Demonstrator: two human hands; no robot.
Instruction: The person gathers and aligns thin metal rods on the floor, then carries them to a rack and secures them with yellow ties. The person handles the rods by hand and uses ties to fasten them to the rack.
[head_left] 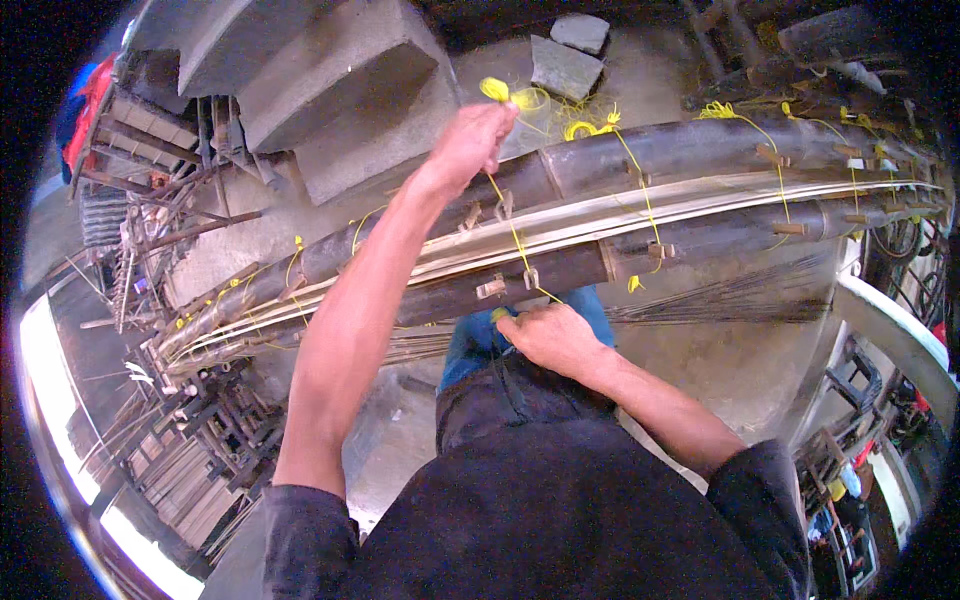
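Observation:
My left hand point(475, 140) is closed on a yellow cord point(518, 247), beyond the far dark bamboo pole point(590, 162). From there the cord runs tight across both poles and down to my right hand point(556, 340). That hand is closed on the cord's lower end, just on my side of the near dark pole point(565, 268). Long pale split strips point(590, 228) lie bundled between the poles. Small wooden blocks point(491, 289) sit on the near pole beside the cord. Loose yellow loops point(537, 98) bunch next to my left hand.
More yellow ties point(643, 180) cross the poles on both sides. Concrete steps point(340, 100) rise at the far left, with stone slabs point(567, 68) behind the poles. Thin dark rods point(720, 293) lie low at the right. A pile of wood point(215, 430) stands at the left.

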